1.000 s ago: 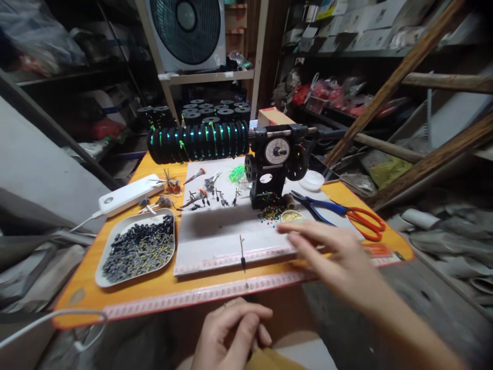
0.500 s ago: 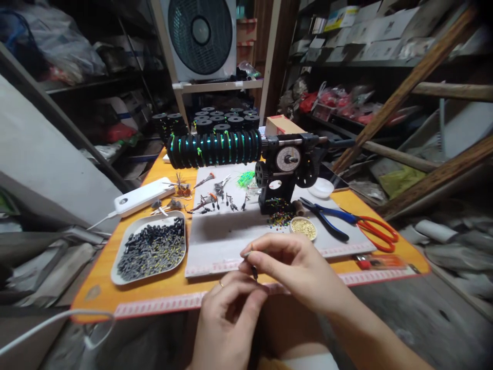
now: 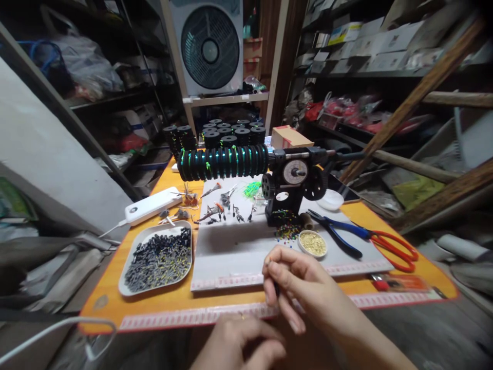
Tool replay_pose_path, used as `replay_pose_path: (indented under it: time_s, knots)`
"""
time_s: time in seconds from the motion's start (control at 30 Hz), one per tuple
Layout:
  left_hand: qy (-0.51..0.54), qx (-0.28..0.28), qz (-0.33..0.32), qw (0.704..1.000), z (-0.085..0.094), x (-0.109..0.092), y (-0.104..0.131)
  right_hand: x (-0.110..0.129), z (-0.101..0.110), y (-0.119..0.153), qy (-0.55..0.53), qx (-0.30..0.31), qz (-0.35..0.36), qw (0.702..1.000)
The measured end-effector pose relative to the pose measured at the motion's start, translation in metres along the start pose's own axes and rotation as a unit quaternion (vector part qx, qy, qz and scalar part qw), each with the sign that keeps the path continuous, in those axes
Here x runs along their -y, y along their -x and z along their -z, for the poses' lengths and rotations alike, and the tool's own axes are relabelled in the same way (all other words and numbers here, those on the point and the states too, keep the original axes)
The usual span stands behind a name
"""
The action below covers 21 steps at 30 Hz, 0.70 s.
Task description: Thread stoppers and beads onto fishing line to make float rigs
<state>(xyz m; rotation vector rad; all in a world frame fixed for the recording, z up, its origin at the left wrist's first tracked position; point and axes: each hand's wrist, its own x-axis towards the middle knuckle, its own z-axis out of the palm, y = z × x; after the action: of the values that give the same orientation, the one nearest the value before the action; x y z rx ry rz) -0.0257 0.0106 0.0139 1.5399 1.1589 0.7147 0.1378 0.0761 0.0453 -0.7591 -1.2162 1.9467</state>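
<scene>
My right hand (image 3: 298, 282) is over the front edge of the white board (image 3: 227, 252), thumb and index finger pinched on something small and dark that I cannot make out. Lower and to the left, my left hand (image 3: 242, 341) is blurred, with its fingers curled; whether it holds anything is hidden. A round dish of gold beads (image 3: 313, 242) lies just beyond my right hand. Small dark pieces (image 3: 236, 213) lie farther back on the board. Behind them is a black winding device (image 3: 295, 180) with a row of black spools (image 3: 223, 162).
A tray of small dark and grey parts (image 3: 157, 259) is on the left, near a white power bank (image 3: 154, 205). Blue-handled pliers (image 3: 339, 226) and orange scissors (image 3: 396, 249) lie on the right. Stacked spools (image 3: 231, 134) and a cardboard box (image 3: 290, 137) stand behind.
My hands have come apart: the left moved down, away from the right. The right hand's lower fingers have spread downward. The view has shifted, so the table sits lower and farther right.
</scene>
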Motion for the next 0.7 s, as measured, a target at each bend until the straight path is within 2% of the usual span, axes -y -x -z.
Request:
replay_pose_path:
  time_s: [0.07,0.13,0.2,0.3,0.47,0.6,0.7]
  knots:
    - [-0.044,-0.066,-0.018,0.997,0.019,-0.020,-0.012,0.005,0.005,0.000,0.061,-0.020,0.010,0.998]
    - [-0.082,-0.173,-0.025,0.981,0.040,-0.039,-0.030,0.010,0.010,-0.001,0.142,-0.059,0.032,0.988]
    - [-0.064,-0.210,-0.060,0.974,0.058,-0.053,-0.053,0.013,0.014,-0.001,0.212,-0.096,0.056,0.971]
    - [-0.036,-0.270,-0.088,0.958,0.076,-0.067,-0.088,0.010,0.017,-0.002,0.267,-0.109,0.077,0.955]
    - [-0.020,-0.309,-0.095,0.946,0.081,-0.071,-0.122,0.001,0.019,-0.004,0.354,-0.115,0.110,0.921]
    - [-0.016,-0.341,-0.107,0.934,0.077,-0.071,-0.128,-0.003,0.021,-0.006,0.409,-0.127,0.142,0.892]
    - [-0.009,-0.350,-0.124,0.928,0.075,-0.067,-0.124,-0.001,0.022,-0.006,0.451,-0.169,0.190,0.855]
